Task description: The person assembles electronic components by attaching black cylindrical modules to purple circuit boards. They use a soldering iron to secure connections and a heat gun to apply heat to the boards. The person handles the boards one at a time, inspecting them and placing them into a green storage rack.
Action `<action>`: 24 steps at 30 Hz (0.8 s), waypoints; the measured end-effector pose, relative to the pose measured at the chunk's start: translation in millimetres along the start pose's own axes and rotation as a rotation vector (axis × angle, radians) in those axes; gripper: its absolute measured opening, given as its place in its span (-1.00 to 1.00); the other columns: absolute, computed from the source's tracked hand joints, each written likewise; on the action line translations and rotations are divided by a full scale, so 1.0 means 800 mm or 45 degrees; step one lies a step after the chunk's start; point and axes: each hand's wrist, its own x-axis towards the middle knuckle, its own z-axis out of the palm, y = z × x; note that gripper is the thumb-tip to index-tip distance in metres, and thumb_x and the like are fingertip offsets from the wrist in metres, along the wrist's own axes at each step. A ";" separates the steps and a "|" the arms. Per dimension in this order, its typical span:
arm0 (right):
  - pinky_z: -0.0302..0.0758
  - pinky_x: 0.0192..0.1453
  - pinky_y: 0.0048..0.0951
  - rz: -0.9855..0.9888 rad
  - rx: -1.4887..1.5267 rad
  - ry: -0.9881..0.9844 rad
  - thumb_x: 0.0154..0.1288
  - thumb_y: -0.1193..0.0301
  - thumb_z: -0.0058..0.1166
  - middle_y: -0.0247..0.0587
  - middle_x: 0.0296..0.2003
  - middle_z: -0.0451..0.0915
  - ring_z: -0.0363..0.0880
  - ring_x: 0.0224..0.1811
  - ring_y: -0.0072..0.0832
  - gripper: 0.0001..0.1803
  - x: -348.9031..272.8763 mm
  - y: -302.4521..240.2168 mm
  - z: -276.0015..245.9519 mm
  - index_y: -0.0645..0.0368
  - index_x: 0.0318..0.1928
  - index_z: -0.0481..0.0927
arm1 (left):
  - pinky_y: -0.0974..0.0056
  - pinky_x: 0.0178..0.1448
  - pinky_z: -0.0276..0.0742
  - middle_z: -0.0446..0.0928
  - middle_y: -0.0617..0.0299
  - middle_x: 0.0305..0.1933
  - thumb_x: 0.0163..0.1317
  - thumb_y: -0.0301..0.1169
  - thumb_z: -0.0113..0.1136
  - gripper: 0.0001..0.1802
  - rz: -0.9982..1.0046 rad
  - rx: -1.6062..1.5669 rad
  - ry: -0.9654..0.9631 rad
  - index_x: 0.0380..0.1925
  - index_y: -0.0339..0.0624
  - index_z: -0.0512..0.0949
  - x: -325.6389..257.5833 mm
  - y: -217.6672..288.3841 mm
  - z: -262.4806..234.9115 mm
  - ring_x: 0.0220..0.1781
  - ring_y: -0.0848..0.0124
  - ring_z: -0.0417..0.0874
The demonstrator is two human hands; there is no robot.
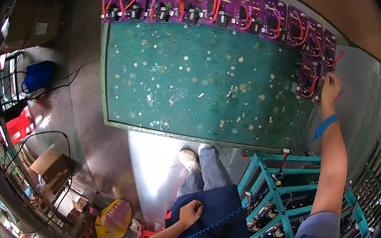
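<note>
Along the back edge of a green-topped table (192,105) runs a row of purple circuit boards (180,0) with red wires and black parts, turning down its right side. At the right end, my right hand (330,89) has its fingers closed at the outer edge of the lowest purple circuit board (309,78). A short purple wire end sticks out beside that hand, and its fingertips are partly hidden. A blue band circles my right wrist. My left hand (190,213) rests on the dark blue cloth over my lap, fingers curled, with nothing visible in it.
Small pale spots and bits lie scattered over the green surface. At the lower right stands a teal metal rack (281,190) holding boards. A blue coiled cord (216,226) crosses my lap. Cardboard boxes (51,169), black cables and a yellow bag (113,223) are on the left.
</note>
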 end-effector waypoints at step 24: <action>0.44 -0.26 -0.32 -0.515 0.840 -2.242 0.10 0.31 0.00 -0.06 -0.42 0.56 0.52 -0.34 -0.13 -0.80 -0.589 -0.368 -0.214 0.18 -0.38 0.55 | 0.20 0.05 0.40 0.52 0.04 -0.15 0.06 -0.11 0.01 -0.62 -0.254 0.163 0.148 -0.24 -0.13 0.52 -0.062 -0.108 -0.021 -0.05 0.17 0.51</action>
